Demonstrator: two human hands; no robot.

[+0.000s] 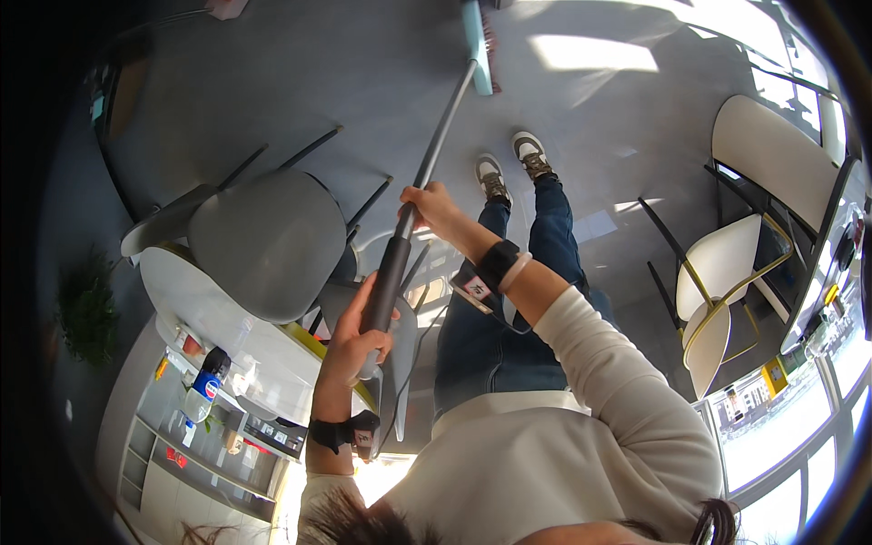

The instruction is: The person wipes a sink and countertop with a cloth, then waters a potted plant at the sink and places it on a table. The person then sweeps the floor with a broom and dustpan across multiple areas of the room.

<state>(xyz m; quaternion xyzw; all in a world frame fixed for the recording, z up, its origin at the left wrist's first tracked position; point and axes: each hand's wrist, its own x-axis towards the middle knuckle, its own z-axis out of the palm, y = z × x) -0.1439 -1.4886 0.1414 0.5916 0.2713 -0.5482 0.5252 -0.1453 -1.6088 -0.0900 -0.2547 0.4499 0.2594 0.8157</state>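
Note:
Both of my hands hold a broom by its long handle (444,129). My left hand (361,334) wraps the dark grip (388,279) near the handle's end. Farther along the metal shaft, my right hand (429,204) is closed around it just past the grip. The broom head (478,51) is light blue with reddish-brown bristles (492,48); it is at the top of the view, on or close to the grey floor, and its far end is cut off. Beyond my right hand are my sneakers (490,177), standing on the floor.
A grey chair (269,242) stands at the left by a white table (225,327) with a Pepsi bottle (207,385) on it. Cream chairs (722,259) stand by another table (828,266) at the right. A green plant (87,306) is at the far left. Sunlight patches the floor (593,54).

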